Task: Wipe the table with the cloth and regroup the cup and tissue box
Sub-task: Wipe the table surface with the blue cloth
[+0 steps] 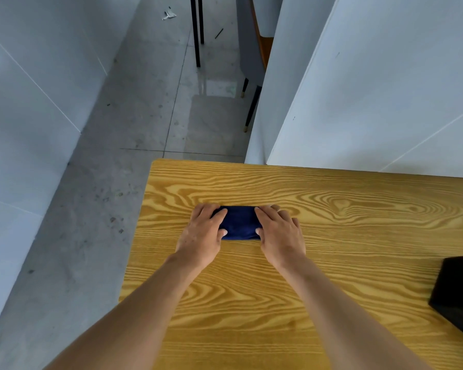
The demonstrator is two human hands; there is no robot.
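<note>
A dark blue cloth (239,222), folded into a small rectangle, lies on the yellow wood-grain table (332,204) near its far left part. My left hand (202,236) rests on the cloth's left end and my right hand (278,235) on its right end, fingers spread flat over it and thumbs at its near edge. A black box (457,292), possibly the tissue box, sits at the table's right edge, partly cut off by the frame. No cup is in view.
The table's left edge (137,236) drops to a grey concrete floor (104,182). White panel walls stand to the left and behind the table on the right. A chair with black legs (251,108) stands beyond the far edge.
</note>
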